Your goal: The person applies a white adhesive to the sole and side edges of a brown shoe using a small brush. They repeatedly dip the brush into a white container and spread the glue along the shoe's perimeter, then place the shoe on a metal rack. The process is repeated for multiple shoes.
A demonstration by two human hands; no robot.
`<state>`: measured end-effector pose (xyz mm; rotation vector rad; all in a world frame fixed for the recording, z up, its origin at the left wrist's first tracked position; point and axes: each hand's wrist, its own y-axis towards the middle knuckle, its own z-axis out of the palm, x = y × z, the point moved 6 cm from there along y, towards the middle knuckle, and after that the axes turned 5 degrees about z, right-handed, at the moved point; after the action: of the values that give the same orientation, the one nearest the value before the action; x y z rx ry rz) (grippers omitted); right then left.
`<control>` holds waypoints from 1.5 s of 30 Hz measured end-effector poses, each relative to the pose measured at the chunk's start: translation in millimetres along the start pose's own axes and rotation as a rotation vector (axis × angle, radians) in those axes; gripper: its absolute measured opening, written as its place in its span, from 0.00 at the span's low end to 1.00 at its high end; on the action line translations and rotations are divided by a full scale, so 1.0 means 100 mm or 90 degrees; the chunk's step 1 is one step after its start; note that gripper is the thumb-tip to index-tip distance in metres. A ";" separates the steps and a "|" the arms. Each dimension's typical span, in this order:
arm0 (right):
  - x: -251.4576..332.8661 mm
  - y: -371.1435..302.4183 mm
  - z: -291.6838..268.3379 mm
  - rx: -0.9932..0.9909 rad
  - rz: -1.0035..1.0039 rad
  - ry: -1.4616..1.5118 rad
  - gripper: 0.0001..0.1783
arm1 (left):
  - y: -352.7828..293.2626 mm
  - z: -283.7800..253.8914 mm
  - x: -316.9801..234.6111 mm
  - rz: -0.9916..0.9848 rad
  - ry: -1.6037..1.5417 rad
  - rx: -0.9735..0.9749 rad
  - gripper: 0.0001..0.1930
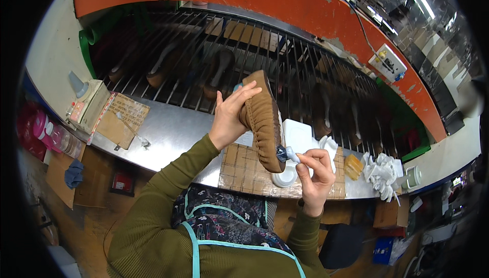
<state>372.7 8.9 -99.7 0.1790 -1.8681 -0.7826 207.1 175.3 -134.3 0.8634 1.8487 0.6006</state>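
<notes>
My left hand (232,112) grips a brown shoe upper (259,130) with gathered seams, held tilted above the counter, its underside turned to the right. Between the thumb and fingers of my right hand (317,176) is a small brush (291,154) with dark bristles and a pale blue-grey handle end. Its bristles touch the underside near the lower end of the shoe. Just behind the brush a white container (298,133) stands on the counter, with a round white lid or pot (285,177) nearer me, partly hidden.
Beyond the counter (173,125) runs a rack of metal bars (196,69) with several brown shoes (219,76) on it. A cardboard sheet (122,120) and another brush (135,131) lie left. Rightward are a yellow block (353,167) and crumpled white cloth or gloves (379,171).
</notes>
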 end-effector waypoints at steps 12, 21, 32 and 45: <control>0.38 0.60 0.28 0.126 -0.125 0.066 0.11 | -0.01 -0.13 -0.20 -0.068 -0.328 0.110 0.38; 0.46 0.84 0.66 0.198 -0.194 0.135 0.12 | -0.39 -0.16 -0.27 -0.147 -0.525 0.317 0.40; 0.18 0.73 0.65 0.408 -0.134 0.147 0.12 | -0.94 -0.14 -0.55 -0.474 -0.762 0.597 0.33; -0.78 -0.88 -0.71 -0.046 0.249 -0.572 0.05 | -0.75 -0.31 -0.04 -0.084 -1.287 0.062 0.52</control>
<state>448.2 -54.0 -195.9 -0.6751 -2.5809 -0.6993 157.2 124.0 -173.6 0.7744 0.0417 -0.4707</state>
